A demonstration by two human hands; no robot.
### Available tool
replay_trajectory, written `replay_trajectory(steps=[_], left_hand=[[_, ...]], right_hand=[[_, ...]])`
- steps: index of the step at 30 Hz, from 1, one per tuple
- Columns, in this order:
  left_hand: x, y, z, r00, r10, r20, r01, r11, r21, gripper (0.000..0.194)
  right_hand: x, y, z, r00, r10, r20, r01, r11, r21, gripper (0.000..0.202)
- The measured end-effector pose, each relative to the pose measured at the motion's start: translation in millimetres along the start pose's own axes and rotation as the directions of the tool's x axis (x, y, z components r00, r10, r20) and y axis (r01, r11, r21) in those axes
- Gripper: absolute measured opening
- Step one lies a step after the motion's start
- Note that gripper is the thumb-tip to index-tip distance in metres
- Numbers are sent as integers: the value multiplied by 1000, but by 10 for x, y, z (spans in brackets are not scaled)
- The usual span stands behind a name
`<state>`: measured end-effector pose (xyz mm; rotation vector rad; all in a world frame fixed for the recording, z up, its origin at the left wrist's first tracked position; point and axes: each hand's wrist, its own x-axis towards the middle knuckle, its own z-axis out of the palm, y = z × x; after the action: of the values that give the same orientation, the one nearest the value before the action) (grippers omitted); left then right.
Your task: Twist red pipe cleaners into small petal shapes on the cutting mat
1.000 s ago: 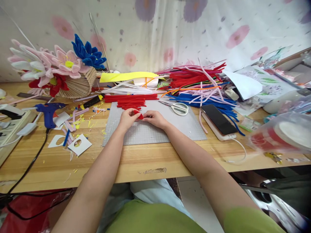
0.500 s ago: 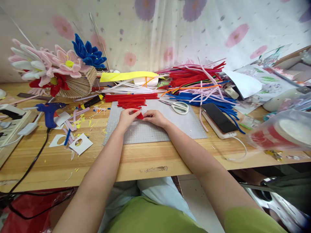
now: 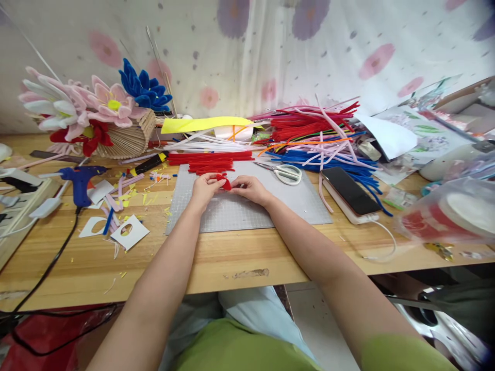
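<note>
Over the grey cutting mat (image 3: 247, 219), both hands meet at a small red fuzzy piece (image 3: 225, 182), apparently bent pipe cleaner. My left hand (image 3: 204, 190) pinches it from the left, with fingers and thumb closed. From the right, my right hand (image 3: 252, 189) grips its lower edge between closed fingertips; part of the piece is hidden behind the fingers. Cut red pipe cleaners (image 3: 211, 163) lie just beyond my hands at the mat's far edge. Scissors (image 3: 284, 172) with pale handles rest on the mat to the right.
A blue glue gun (image 3: 82, 185), paper pieces with holes (image 3: 130, 232) and scraps lie at left, below fuzzy flowers (image 3: 116, 105). Behind the mat are a yellow strip (image 3: 204, 124) and bundled red pipe cleaners (image 3: 313, 123). A phone (image 3: 350, 190) and bagged cup (image 3: 448, 214) stand right.
The red piece has turned slightly between my fingers and now shows a more pointed, curved outline. Both hands stay in nearly the same place; the whole view has shifted down a little.
</note>
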<state>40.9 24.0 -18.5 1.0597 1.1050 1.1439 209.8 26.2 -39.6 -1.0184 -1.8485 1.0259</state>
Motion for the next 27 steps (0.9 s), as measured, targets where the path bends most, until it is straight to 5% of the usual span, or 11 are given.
replay_trajectory(steps=[7, 14, 17, 21, 27], left_hand=[[64, -114, 86, 995, 86, -50, -81, 993, 88, 43], [112, -116, -25, 956, 212, -204, -154, 951, 267, 21], [129, -67, -146, 912, 315, -263, -171, 875, 453, 20], [118, 6, -249, 879, 360, -312, -56, 728, 684, 21], [81, -17, -241, 847, 524, -88, -203, 472, 858, 8]], right_hand=[[6, 38, -101, 1000, -29, 7, 30, 975, -221, 14], [37, 223, -474, 973, -32, -229, -93, 853, -514, 11], [40, 272, -571, 966, 14, -257, -161, 810, -564, 9], [29, 267, -572, 963, 13, -269, -176, 787, -592, 15], [5, 217, -553, 964, 30, -263, -174, 821, -544, 36]])
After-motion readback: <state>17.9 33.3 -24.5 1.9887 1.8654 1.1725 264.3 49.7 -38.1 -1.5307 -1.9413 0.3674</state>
